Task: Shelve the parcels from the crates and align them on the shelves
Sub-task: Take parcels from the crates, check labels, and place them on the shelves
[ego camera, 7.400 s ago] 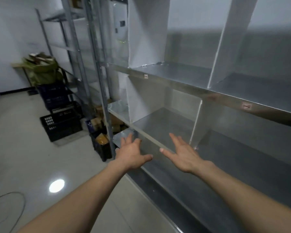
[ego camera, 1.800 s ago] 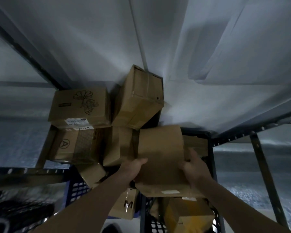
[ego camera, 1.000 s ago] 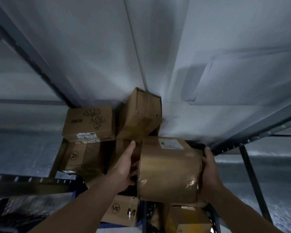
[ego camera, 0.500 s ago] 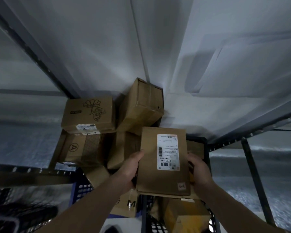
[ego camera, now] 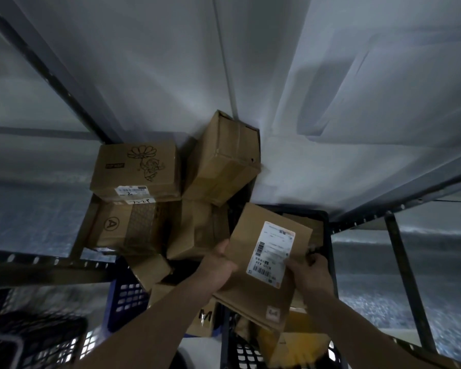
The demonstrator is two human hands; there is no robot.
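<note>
I hold a flat brown parcel (ego camera: pixel 253 278) with a white shipping label facing up, tilted to the right, above the crates. My left hand (ego camera: pixel 218 265) grips its left edge and my right hand (ego camera: pixel 310 272) grips its right edge. Below lies a heap of cardboard parcels: one with a flower drawing (ego camera: pixel 137 170), one marked with a circled A (ego camera: pixel 123 226), a tall tilted box (ego camera: pixel 224 158) against the wall corner. A black crate (ego camera: pixel 328 235) and a blue crate (ego camera: pixel 123 294) hold more parcels.
Grey shelf rails cross at the left (ego camera: pixel 45 262) and right (ego camera: pixel 410 193), with an upright post (ego camera: pixel 407 275) at the right. A white wall corner (ego camera: pixel 224 62) rises behind the heap. Another black crate (ego camera: pixel 32 339) sits at the lower left.
The parcel has been turned label-up and now tilts clockwise to the right. Both hands keep their hold on its edges; the view has dropped slightly toward the crates.
</note>
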